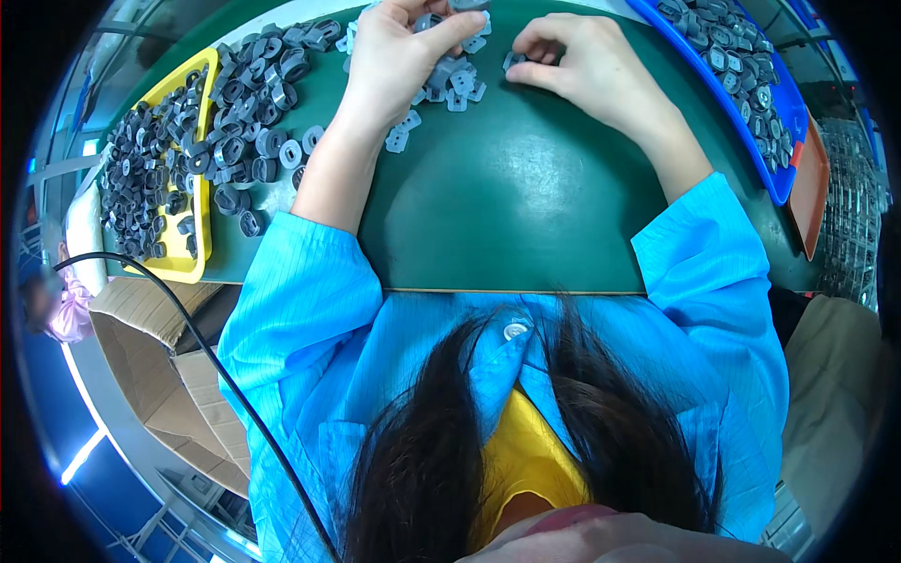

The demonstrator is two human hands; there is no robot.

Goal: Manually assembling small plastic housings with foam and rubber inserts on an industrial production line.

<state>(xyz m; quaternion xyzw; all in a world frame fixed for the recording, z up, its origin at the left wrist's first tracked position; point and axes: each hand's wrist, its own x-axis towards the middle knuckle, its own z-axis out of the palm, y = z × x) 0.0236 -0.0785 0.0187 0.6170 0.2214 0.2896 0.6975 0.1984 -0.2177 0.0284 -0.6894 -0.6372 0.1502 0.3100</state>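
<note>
two hands [394, 61] [596, 70] hold grey parts [512, 61], any lettering illegibly small.

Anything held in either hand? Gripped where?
Left hand: apparently a gray part, at thumb and fingertips; cut off by picture's edge, exact grip unclear. Right hand: small gray piece between thumb and fingers; which edge can't be told.

Loose parts [258, 103] lie (on the table [526, 206]) between left tray [204, 230] and right tray [781, 188].
</note>
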